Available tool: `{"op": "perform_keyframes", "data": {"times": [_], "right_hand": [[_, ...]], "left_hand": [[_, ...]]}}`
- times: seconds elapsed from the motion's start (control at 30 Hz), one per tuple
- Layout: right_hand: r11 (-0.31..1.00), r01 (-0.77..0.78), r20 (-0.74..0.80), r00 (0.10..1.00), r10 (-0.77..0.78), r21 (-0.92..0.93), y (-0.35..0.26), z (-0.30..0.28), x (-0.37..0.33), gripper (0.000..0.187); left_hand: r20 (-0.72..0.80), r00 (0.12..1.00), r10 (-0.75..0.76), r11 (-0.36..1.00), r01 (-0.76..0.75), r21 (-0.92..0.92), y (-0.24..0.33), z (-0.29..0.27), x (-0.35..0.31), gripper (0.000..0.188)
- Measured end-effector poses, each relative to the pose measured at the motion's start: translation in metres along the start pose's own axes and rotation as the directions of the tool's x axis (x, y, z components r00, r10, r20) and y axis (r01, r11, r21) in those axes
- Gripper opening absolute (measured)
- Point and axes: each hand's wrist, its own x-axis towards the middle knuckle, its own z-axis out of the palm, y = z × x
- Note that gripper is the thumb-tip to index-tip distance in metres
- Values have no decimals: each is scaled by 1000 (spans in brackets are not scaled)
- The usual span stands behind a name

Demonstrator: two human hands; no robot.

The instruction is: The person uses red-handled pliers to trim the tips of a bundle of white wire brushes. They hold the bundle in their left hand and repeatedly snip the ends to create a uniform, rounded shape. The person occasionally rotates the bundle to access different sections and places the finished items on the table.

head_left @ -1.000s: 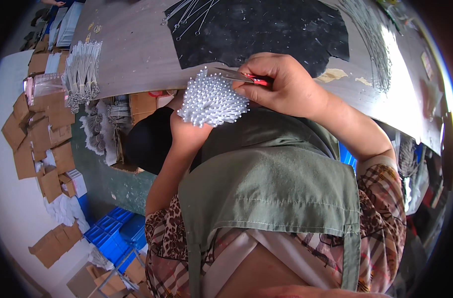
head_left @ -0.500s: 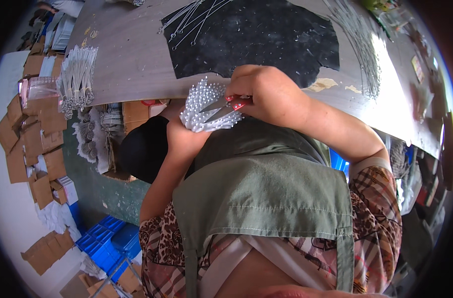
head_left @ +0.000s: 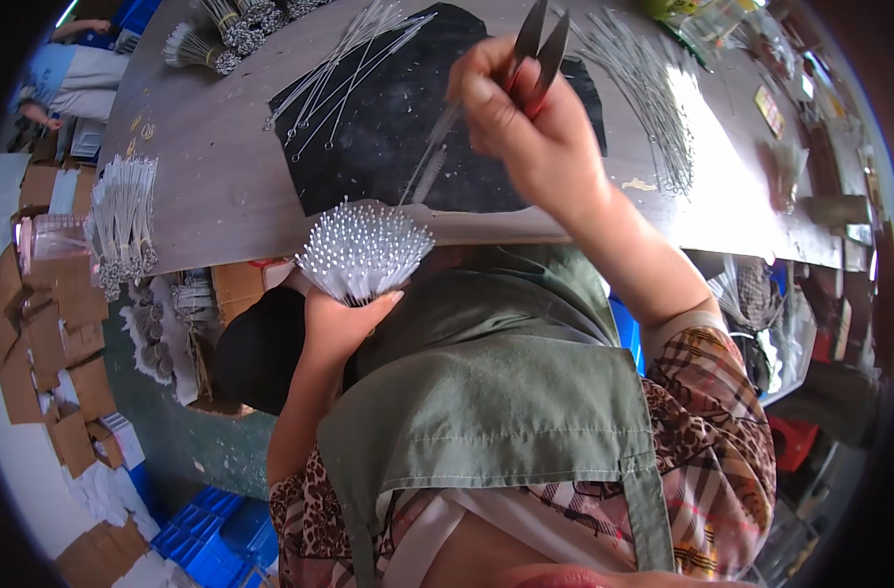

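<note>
Grey worktop, long and curved by the lens. A black mat lies at its centre near the front edge, with loose thin wires across its far-left corner. More wires lie fanned toward the right end. Bundled brushes sit at the far-left corner.

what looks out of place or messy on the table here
Nothing looks spilled or broken. The thin wire pieces lie fanned at loose angles across the black mat, some past its edge. The left hand grips a tidy bundle; the right hand holds scissors and one piece.
</note>
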Motion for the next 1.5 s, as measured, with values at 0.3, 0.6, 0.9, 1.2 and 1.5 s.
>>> {"op": "perform_keyframes", "data": {"times": [0.3,0.6,0.9,1.2,1.5], "right_hand": [[998,-56,9,998,56,-28,-10,-3,19,15],[834,309,-197,879,-434,-457,-101,-86,72,10],[285,-10,-12,1000,-7,-958,13,-240,76,30],[855,-380,189,866,463,-353,-31,-21,35,30],[849,-111,424,828,366,-517,-11,30,21,27]], "left_hand": [[-6,997,-71,997,71,-5,-20,-1,5,39],[-63,994,-93,995,91,-35,-25,-11,0,38],[-30,996,-84,996,83,-19,-18,-6,5,41],[-27,999,38,978,-31,205,-11,6,3,45],[5,1000,-27,987,26,161,-11,7,-3,45]]}}
